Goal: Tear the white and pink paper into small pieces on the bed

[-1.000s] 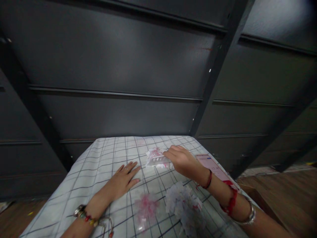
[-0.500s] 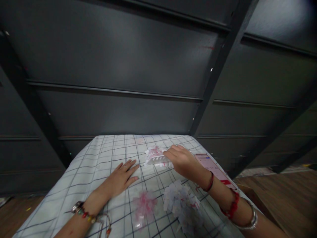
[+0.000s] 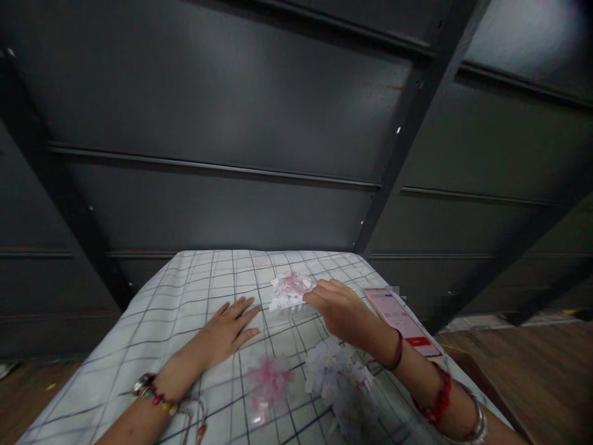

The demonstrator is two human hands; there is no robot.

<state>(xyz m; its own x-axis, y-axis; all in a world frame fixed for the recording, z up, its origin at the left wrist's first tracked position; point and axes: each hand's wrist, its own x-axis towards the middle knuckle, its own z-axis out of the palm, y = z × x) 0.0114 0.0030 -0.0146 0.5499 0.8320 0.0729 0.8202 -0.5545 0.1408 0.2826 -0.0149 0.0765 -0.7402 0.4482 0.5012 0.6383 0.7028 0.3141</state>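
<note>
My left hand (image 3: 229, 329) lies flat on the checked tablecloth (image 3: 217, 272), fingers spread and holding nothing. Closed on the right edge of a small white tray (image 3: 296, 309), my right hand (image 3: 334, 304) hides that end of it. White paper-like pieces (image 3: 281, 296) and some pink ones fill the top of the tray. Between my forearms sits a pink translucent cluster (image 3: 271, 378), perhaps in clear plastic. Just right of it is a heap of whitish, flake-like pieces (image 3: 340, 380), with a few pink bits among them.
A phone (image 3: 401, 321) with a lit pink screen lies at the table's right edge, beside my right forearm. Dark metal panels (image 3: 231, 210) rise behind the table. Part of a brown box (image 3: 477, 377) shows below on the right, above a wooden floor (image 3: 532, 352).
The tray's ridged side, clear to see before, is now mostly out of sight, and more white pieces show on top. My right hand has dropped slightly. My left hand stays in place.
</note>
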